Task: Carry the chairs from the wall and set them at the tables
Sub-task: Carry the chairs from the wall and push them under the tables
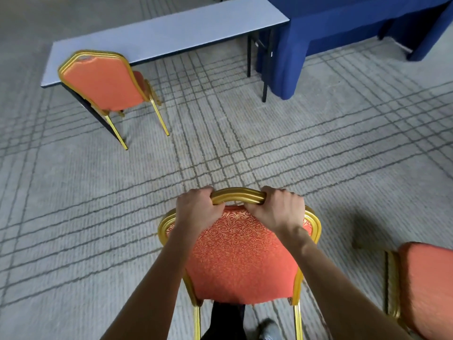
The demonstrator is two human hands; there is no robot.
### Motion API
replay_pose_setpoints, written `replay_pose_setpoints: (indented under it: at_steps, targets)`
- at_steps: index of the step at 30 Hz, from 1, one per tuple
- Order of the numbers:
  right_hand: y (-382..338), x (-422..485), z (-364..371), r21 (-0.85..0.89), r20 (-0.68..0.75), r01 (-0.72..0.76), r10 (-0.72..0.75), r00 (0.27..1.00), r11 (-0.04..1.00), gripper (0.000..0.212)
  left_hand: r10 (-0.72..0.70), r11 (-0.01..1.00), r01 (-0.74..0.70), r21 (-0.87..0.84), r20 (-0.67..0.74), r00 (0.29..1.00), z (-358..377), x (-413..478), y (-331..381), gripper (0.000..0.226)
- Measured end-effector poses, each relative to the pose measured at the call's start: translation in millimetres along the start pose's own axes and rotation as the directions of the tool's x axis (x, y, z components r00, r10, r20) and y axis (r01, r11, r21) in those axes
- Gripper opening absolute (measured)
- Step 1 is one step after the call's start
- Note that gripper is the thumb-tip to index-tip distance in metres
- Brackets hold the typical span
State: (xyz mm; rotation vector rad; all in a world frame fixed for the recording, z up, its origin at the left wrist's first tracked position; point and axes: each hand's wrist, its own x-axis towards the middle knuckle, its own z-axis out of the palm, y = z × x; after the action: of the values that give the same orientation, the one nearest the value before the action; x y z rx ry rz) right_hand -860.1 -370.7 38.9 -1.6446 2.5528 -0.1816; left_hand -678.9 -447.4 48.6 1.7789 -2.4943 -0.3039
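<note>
Left hand [196,209] and right hand [278,209] grasp an orange chair's [242,261] gold top rail, near a grey table [171,33]

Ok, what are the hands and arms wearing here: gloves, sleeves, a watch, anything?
Left hand and right hand are bare: no gloves, rings, watch or bands show. No sleeve reaches into view on either arm.

Light is even and soft, somewhat dim. A faint shadow lies on the carpet [362,217]. Edges bow and blur slightly.
</note>
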Motion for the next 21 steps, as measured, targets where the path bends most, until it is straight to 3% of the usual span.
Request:
replay_pose_setpoints:
  at_steps: [8,12,18,21]
  targets:
    - [-39,104,-3,-0.005,0.115,-0.047,0.047,0.992,0.999,0.07,-0.081,0.991,0.085,-0.104,0.042,0.996,-2,99,-20,0.044]
    - [-68,154,-5,0.006,0.129,-0.008,0.007,0.992,1.0,0.082,-0.087,0.991,0.096,-0.088,0.102,0.991,-16,144,-40,0.034]
    - [-85,229,-13,0.003,0.105,0.024,-0.024,0.994,1.0,0.081,-0.099,0.992,0.105,-0.067,0.093,0.991,-36,211,-50,0.033]
    - [-88,276,-16,0.006,0.096,0.069,-0.069,0.993,0.998,0.067,-0.114,0.992,0.118,-0.051,0.075,0.991,-45,251,-52,0.03]
